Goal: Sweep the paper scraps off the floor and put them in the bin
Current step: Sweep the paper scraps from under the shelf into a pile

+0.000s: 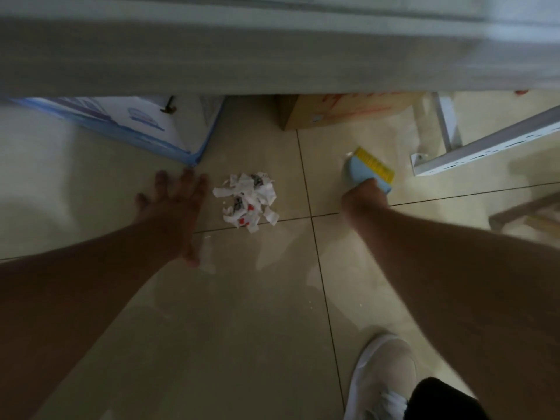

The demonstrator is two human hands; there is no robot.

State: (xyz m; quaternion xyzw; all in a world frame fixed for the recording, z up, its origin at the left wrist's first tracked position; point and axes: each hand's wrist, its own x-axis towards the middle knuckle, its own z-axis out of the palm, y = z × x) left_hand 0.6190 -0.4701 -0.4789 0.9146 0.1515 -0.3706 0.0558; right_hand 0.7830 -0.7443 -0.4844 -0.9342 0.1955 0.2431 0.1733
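Head view: paper scraps (249, 202) piled on floor (242, 313), between both hands. Left hand (175, 207) spread flat, fingers straight, beside pile. Right hand (365, 197) gripping blue brush (368, 168).

No text, label, brand or number can be read; the white and blue box (127, 125) carries blue printed graphics, too blurred to make out any words; the brown cardboard box (339, 112) bears red markings and a small pale sticker, both illegible; the paper scraps (247, 201) show red and black print, but no letter can be told apart; the yellow strip on the brush (368, 169) has dark marks too small to read.
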